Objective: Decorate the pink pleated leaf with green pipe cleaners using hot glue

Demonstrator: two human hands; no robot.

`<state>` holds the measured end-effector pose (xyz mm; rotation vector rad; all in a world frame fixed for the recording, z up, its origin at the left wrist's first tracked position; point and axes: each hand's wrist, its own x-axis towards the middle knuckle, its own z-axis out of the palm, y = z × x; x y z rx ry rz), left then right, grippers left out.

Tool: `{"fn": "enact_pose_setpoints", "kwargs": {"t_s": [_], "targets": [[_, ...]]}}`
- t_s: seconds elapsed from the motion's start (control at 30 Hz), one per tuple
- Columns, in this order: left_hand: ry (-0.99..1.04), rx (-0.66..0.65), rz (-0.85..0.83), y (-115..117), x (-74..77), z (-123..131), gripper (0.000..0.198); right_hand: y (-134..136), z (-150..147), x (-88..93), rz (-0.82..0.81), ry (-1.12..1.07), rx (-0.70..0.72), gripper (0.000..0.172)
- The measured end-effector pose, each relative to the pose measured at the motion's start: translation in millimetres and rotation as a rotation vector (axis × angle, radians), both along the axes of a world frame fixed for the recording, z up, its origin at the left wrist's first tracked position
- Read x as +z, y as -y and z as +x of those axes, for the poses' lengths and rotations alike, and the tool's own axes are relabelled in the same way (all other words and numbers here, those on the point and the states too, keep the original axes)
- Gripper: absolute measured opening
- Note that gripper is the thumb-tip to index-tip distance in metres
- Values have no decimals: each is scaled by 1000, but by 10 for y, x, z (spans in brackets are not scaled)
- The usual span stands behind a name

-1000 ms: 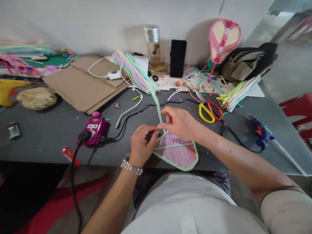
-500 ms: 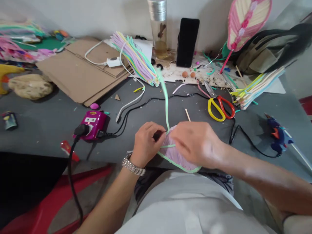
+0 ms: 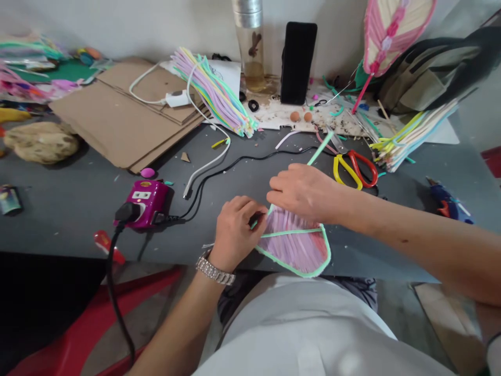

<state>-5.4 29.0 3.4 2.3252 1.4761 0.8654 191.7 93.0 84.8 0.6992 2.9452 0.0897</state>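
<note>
A lilac leaf-shaped piece (image 3: 293, 250) with a mint green edge and a green line across it lies at the table's front edge. My left hand (image 3: 239, 227) pinches its pointed left end, thumb and forefinger pressed together. Above the piece, my right hand (image 3: 299, 190) is closed around a mint green fuzzy stem (image 3: 321, 148), whose free end sticks out to the upper right. The stem's lower end runs down to my left fingertips.
Yellow-and-red scissors (image 3: 354, 169) lie right of centre. A purple power socket (image 3: 147, 201) with cords sits left. Behind stand a phone (image 3: 298, 62), a bottle (image 3: 252, 52) and a bundle of fuzzy stems (image 3: 215, 94). A glue gun (image 3: 448, 201) lies at the right.
My right hand has moved up off the lilac piece, uncovering its right side. The green stem, upright before, now slants to the upper right through that hand. My left hand has stayed in place.
</note>
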Motion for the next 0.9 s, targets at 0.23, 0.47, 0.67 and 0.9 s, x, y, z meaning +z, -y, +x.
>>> {"fn": "enact_pose_setpoints", "kwargs": {"t_s": [0.23,0.47,0.67,0.9], "targets": [[-23,0,-26,0,0,5,11,-69,-100,-37,-30,57,-49,19],[-16,-22,18,0,-16,0,9,-105,-132,-102,-73,94,-96,17],[-35,-30,29,1,-30,-7,13,-104,-141,-105,-120,130,-121,19],[-67,-24,30,0,-53,-5,16,-108,-127,-121,-136,142,-119,18]]}}
